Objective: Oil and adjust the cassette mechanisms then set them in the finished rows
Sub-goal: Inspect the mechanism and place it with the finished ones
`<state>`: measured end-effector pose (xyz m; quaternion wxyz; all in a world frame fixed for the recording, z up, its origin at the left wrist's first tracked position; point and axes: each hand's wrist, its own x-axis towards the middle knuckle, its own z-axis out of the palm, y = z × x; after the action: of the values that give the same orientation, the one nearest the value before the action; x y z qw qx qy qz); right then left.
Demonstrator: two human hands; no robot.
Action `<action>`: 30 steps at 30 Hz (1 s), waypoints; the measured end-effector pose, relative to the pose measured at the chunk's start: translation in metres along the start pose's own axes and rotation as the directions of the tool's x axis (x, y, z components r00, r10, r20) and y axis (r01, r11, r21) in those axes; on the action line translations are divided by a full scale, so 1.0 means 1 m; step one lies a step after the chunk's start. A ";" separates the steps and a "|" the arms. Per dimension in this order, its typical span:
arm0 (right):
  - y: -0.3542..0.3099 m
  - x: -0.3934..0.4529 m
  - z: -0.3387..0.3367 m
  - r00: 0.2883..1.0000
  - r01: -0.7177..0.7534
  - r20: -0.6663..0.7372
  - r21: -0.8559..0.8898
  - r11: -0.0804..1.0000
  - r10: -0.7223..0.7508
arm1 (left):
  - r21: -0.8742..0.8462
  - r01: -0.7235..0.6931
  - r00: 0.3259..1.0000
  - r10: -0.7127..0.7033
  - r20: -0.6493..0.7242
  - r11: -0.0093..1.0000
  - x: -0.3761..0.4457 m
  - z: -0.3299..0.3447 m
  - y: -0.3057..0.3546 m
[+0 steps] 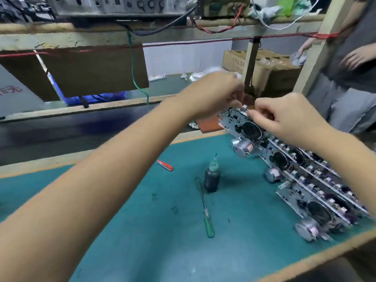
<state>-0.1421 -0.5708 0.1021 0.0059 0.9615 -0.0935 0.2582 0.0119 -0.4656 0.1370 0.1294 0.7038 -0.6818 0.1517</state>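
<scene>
A silver cassette mechanism (243, 127) with a black flywheel and a round motor stands at the far end of the rows of mechanisms (313, 180) on the right of the green mat. My left hand (217, 92) grips its top far edge with curled fingers. My right hand (284, 117) pinches the top edge from the right side. A dark oil bottle (212, 177) with a needle tip stands upright on the mat, left of the rows.
A green-handled screwdriver (207, 218) lies in front of the bottle, and a small red screwdriver (165, 165) lies behind it. A wooden shelf with test equipment hangs overhead. Cardboard boxes (262, 66) sit at the back. Another person (350, 64) stands at the right.
</scene>
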 end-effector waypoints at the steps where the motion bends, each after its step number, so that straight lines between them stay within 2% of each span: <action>1: 0.008 -0.003 0.010 0.999 -0.047 0.017 -0.038 0.998 0.048 | 0.005 0.010 1.000 -0.010 0.025 1.000 0.006 0.014 0.003; 7: 0.036 -0.032 0.052 0.967 -0.222 0.127 0.001 0.975 0.220 | -0.110 0.109 0.966 -0.080 0.244 0.988 0.022 0.073 0.028; 14: 0.040 -0.048 0.061 0.894 -0.335 0.273 -0.122 0.934 0.356 | -0.164 0.182 0.896 -0.095 0.434 0.970 0.025 0.102 0.045; 18: 0.032 -0.040 0.048 0.901 -0.167 0.285 -0.468 0.868 0.327 | -0.103 0.141 0.867 -0.073 0.492 0.985 0.028 0.099 0.052; 20: 0.020 -0.038 0.038 0.926 -0.121 0.239 -0.548 0.828 0.293 | -0.108 0.111 0.881 -0.048 0.470 0.988 0.021 0.087 0.055; 22: 0.000 -0.040 0.028 0.954 -0.130 0.173 -0.492 0.861 0.244 | -0.150 0.113 0.936 -0.055 0.347 0.982 0.000 0.069 0.052; 25: -0.044 -0.040 0.023 0.972 -0.147 0.156 -0.192 0.970 0.178 | -0.289 0.164 0.986 -0.146 0.084 0.943 -0.066 0.045 0.039; 28: -0.100 -0.037 0.033 0.967 -0.032 0.253 0.088 0.996 0.009 | -0.418 0.315 0.941 -0.338 0.021 0.852 -0.153 0.028 0.021; 30: -0.138 -0.032 0.048 0.951 0.081 0.273 0.224 0.971 -0.142 | -0.430 0.480 0.856 -0.515 0.040 0.765 -0.212 0.024 0.009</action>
<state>-0.1198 -0.4323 0.0496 -0.0946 0.9877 -0.0107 0.1237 -0.0014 -0.2796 0.0323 0.3422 0.8069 -0.4813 -0.0120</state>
